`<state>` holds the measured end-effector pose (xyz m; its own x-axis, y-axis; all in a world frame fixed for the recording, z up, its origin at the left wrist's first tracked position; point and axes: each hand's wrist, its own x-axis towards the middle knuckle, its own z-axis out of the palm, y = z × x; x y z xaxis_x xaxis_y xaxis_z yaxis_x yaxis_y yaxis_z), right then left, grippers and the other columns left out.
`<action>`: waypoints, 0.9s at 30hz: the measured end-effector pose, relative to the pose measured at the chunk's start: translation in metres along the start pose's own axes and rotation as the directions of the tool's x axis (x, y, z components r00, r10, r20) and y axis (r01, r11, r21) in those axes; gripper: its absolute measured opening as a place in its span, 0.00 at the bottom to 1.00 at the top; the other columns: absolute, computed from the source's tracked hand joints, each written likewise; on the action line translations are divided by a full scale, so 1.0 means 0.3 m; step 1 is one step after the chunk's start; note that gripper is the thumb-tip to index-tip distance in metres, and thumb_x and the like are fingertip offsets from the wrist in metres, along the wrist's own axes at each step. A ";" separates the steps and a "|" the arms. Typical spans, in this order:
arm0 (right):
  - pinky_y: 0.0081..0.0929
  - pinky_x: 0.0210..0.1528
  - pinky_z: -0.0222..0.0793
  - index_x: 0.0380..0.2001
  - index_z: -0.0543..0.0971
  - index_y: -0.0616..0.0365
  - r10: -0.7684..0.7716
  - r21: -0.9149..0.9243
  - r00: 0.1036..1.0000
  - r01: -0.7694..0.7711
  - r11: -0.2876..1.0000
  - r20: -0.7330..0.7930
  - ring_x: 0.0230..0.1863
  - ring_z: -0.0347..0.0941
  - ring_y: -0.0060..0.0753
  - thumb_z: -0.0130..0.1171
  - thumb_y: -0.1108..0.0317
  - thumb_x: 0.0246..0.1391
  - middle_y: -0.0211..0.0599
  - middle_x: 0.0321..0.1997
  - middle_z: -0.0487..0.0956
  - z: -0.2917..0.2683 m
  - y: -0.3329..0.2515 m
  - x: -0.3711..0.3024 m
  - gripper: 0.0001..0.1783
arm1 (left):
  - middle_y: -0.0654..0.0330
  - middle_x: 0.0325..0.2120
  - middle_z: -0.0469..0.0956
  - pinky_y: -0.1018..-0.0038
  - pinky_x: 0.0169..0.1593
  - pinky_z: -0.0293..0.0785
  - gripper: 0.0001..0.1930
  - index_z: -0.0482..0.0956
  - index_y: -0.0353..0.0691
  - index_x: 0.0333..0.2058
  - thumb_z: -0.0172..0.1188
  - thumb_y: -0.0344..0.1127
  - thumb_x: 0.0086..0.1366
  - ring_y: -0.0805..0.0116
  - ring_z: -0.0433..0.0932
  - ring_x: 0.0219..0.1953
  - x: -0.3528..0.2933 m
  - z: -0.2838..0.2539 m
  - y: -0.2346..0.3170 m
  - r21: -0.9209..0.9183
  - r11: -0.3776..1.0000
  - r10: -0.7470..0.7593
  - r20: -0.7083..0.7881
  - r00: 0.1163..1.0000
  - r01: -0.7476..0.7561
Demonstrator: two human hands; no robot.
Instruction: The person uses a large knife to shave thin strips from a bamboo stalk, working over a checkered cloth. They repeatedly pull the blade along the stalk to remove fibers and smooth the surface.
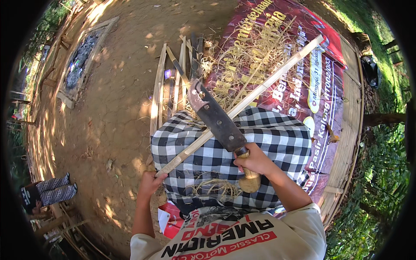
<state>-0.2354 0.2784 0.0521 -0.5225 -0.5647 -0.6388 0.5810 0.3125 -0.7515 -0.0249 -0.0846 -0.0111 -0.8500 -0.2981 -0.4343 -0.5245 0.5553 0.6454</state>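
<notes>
My left hand (150, 184) is closed round the near end of a long pale bamboo strip (277, 74), which slants up to the far right across my lap. In my right hand (255, 161) is the wooden handle of a machete (220, 123), its rounded knob showing below my fist. The dark, broad blade points away to the left and lies across the strip, its hooked tip (197, 96) beyond it. A black-and-white checked cloth (273, 143) covers my lap, with curly shavings (216, 186) on it.
A heap of shavings (242, 56) lies on a printed red banner (320, 130) at the right, over a bamboo platform (346, 143). Several strips (159, 91) lie ahead on the dirt ground (125, 56). An ash pit (82, 56) is far left; a person (47, 192) is lower left.
</notes>
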 end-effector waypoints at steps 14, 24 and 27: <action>0.25 0.24 0.68 0.27 0.73 0.65 -0.015 -0.017 1.000 0.015 1.000 0.003 0.19 0.73 0.26 0.62 0.80 0.43 0.34 0.21 0.75 0.046 0.012 -0.010 0.07 | 0.58 0.09 0.68 0.68 0.20 0.62 0.23 0.77 0.26 0.18 0.69 0.45 0.56 0.77 0.66 0.16 -0.002 0.007 -0.010 -0.030 1.000 -0.009 -0.003 1.000 0.009; 0.24 0.23 0.68 0.27 0.73 0.64 -0.050 0.008 0.997 0.051 0.999 -0.061 0.19 0.72 0.25 0.62 0.80 0.43 0.35 0.20 0.75 0.043 -0.019 -0.004 0.07 | 0.58 0.09 0.68 0.69 0.19 0.61 0.23 0.77 0.26 0.19 0.69 0.46 0.56 0.79 0.64 0.17 -0.008 0.029 -0.012 -0.080 0.996 0.021 -0.029 0.999 -0.023; 0.23 0.23 0.67 0.27 0.74 0.64 -0.016 0.010 1.000 0.016 1.000 0.006 0.18 0.72 0.24 0.62 0.80 0.42 0.34 0.20 0.74 0.074 0.013 -0.011 0.08 | 0.59 0.09 0.68 0.70 0.19 0.61 0.24 0.77 0.26 0.18 0.69 0.46 0.56 0.79 0.64 0.16 -0.003 0.002 0.013 0.011 1.000 -0.001 -0.004 1.000 0.001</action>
<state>-0.2176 0.2644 0.0550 -0.5280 -0.5745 -0.6255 0.5785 0.2959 -0.7601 -0.0259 -0.0818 -0.0085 -0.8497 -0.3015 -0.4325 -0.5247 0.5634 0.6382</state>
